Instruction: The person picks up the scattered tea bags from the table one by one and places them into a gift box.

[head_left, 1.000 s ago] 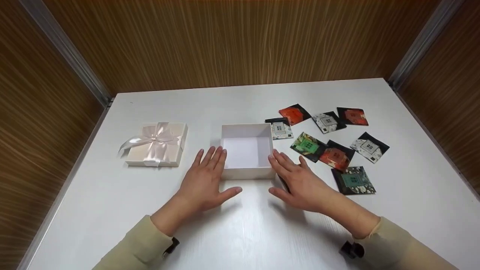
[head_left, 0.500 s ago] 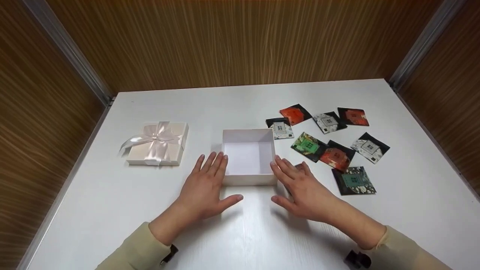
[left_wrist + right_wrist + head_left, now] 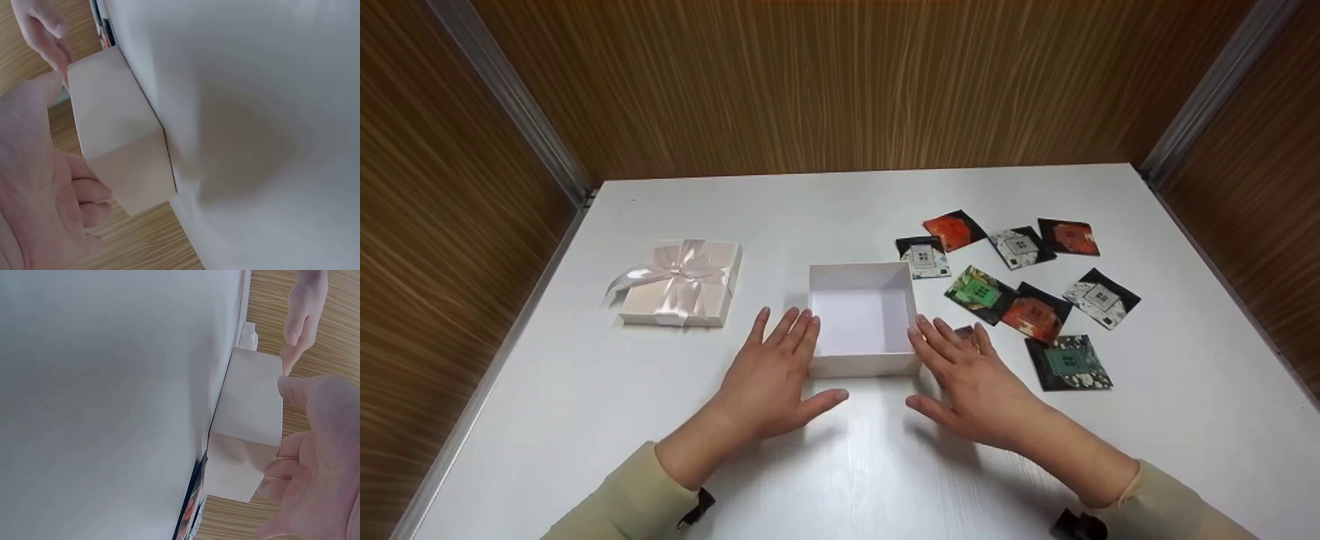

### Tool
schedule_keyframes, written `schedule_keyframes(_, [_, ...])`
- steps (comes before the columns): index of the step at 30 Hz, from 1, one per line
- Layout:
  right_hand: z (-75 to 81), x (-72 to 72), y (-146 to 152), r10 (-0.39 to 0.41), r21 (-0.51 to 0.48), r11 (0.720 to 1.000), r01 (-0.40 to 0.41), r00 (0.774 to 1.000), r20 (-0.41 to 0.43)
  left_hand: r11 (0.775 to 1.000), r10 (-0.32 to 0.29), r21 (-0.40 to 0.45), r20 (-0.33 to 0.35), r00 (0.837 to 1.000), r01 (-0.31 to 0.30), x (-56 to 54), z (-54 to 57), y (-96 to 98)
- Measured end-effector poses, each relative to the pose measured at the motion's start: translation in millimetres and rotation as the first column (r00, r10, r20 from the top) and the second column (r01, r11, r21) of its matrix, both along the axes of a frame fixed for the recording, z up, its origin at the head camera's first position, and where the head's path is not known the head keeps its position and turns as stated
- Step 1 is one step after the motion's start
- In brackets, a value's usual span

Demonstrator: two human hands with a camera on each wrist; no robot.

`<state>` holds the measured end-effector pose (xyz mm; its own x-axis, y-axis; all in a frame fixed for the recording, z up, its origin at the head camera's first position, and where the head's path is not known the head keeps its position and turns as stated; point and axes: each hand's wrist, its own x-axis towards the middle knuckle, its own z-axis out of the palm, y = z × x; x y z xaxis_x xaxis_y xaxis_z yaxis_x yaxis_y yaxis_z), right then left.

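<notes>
An open white box (image 3: pixel 864 366) stands in the middle of the table in the head view, its inside bare. The fingers of my left hand (image 3: pixel 769 382) lie straight along its left wall. On the opposite wall rest the straight fingertips of my right hand (image 3: pixel 979 390). Both thumbs point inward in front of the box. In the left wrist view the box (image 3: pixel 121 118) has my left hand (image 3: pixel 39 185) at its side; the right wrist view shows the box (image 3: pixel 247 399) beside my right hand (image 3: pixel 320 461). Part of a small packet (image 3: pixel 966 332) is hidden behind my right hand.
A cream lid (image 3: pixel 709 300) with a pink ribbon bow (image 3: pixel 679 271) lies at the left. Several flat printed packets are spread at the right, including a green one (image 3: pixel 979 294), a red one (image 3: pixel 1036 311) and a dark green one (image 3: pixel 1069 363). Wooden panels (image 3: pixel 840 90) enclose the table.
Both hands and the box between them have slid toward me, mostly in the first half second. More of the packet by my right hand shows. The camera view has shifted slightly.
</notes>
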<state>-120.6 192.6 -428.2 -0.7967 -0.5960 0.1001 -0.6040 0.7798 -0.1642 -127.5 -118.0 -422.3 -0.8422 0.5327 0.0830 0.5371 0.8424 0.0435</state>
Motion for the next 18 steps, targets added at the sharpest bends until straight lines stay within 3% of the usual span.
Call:
schedule_keyframes(3, [0.6, 0.5, -1.3, -0.008, 0.006, 1.0, 0.008, 1.0, 0.005, 1.0, 0.004, 0.011, -0.004, 1.0, -0.004, -5.7, 3.5, -2.2])
schedule_keyframes(8, [0.7, 1.2, 0.3, -0.019, 0.001, 1.0, 0.019, 1.0, 0.019, 0.998, 0.019, 0.053, 0.017, 1.0, -0.02, -26.8, 4.6, -3.4])
schedule_keyframes(13, [-0.3, 0.2, 0.8, -0.022, -0.004, 1.0, 0.022, 0.999, 0.029, 0.998, 0.025, 0.064, 0.056, 0.998, -0.028, -51.5, -0.9, -8.0])
schedule_keyframes(18, [-1.5, -0.4, 1.1, -0.019, -0.018, 1.0, 0.019, 0.999, 0.035, 0.996, 0.011, 0.082, 0.127, 0.992, -0.021, -68.3, -6.1, -13.3])
